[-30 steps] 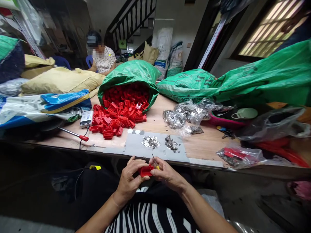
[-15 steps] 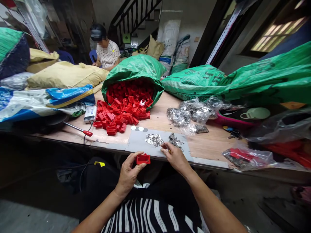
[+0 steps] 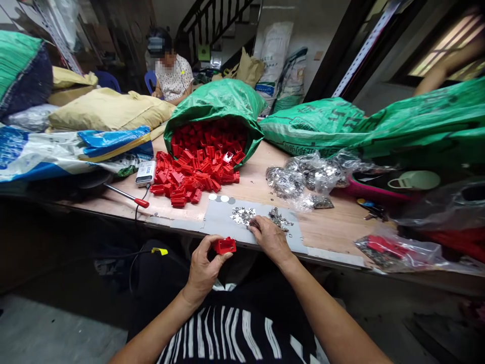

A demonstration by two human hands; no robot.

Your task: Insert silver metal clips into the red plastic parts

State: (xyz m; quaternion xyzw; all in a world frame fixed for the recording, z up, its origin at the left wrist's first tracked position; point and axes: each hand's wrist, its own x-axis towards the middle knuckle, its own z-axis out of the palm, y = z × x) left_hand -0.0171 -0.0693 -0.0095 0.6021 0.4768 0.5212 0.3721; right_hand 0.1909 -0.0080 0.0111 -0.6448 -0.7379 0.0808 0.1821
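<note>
My left hand [image 3: 202,268] is closed on a small red plastic part [image 3: 225,245], held just below the table's front edge. My right hand [image 3: 268,237] rests on the grey mat [image 3: 223,223], fingers curled and pinched at a small heap of silvery metal pieces [image 3: 243,215]. Whether the thin tool is still in it I cannot make out. A second, darker heap of metal pieces [image 3: 279,219] lies just right of that hand. A spill of red parts [image 3: 191,178] runs out of a green sack [image 3: 217,101] on the wooden table [image 3: 333,227].
A red-handled screwdriver [image 3: 127,195] and a white device with a cable [image 3: 146,172] lie left. Clear bags of metal pieces [image 3: 303,177] sit right of centre, more green sacks [image 3: 379,126] behind. Another person [image 3: 170,71] sits at the far side. A bag of red parts [image 3: 394,250] lies right.
My right hand left the red part and reached forward onto the mat to the metal pieces. My left hand kept the red part and lifted slightly. The view shifted left.
</note>
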